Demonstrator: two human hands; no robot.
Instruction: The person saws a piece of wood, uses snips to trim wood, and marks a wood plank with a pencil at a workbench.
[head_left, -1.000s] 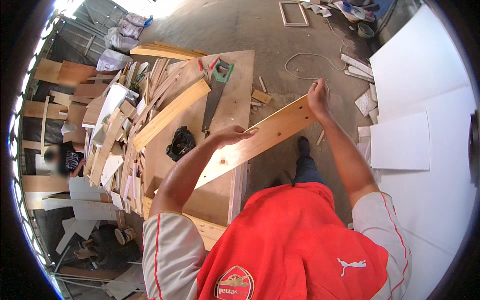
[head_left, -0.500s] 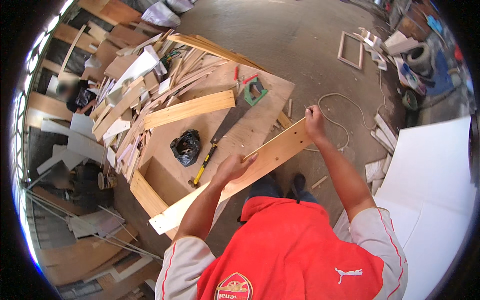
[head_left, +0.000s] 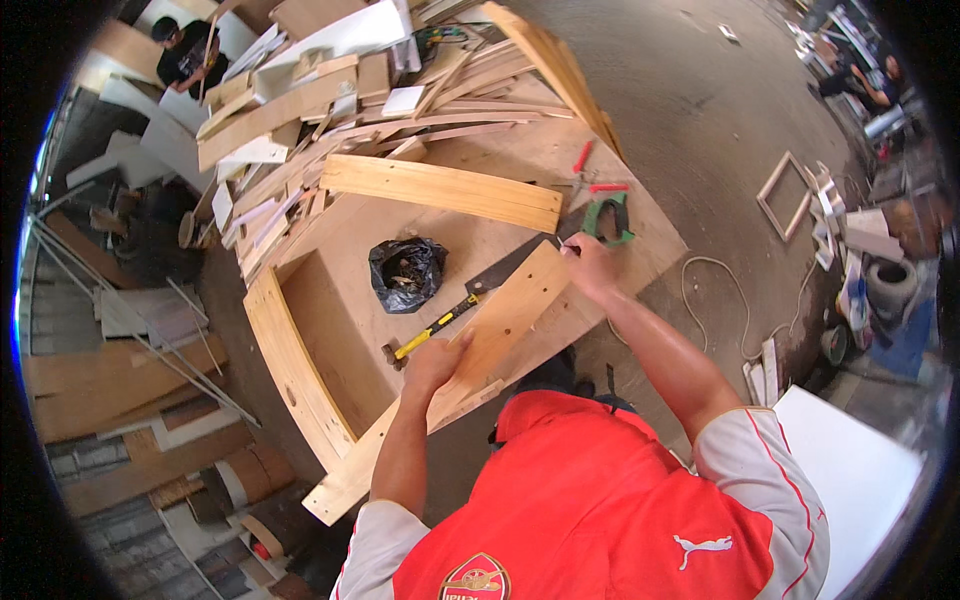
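You're swinging the board further over the worktop, seemingly bringing it into position for work. Your left grip is clamping its middle, your right grip its far end.

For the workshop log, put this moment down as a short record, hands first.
Left hand: gripping a board partway along
Right hand: on that board's far end
On the table: hammer, green-handled saw, black bag, loose plank
Beyond the plank: heap of scrap wood
On the floor: wooden frame, pale rope
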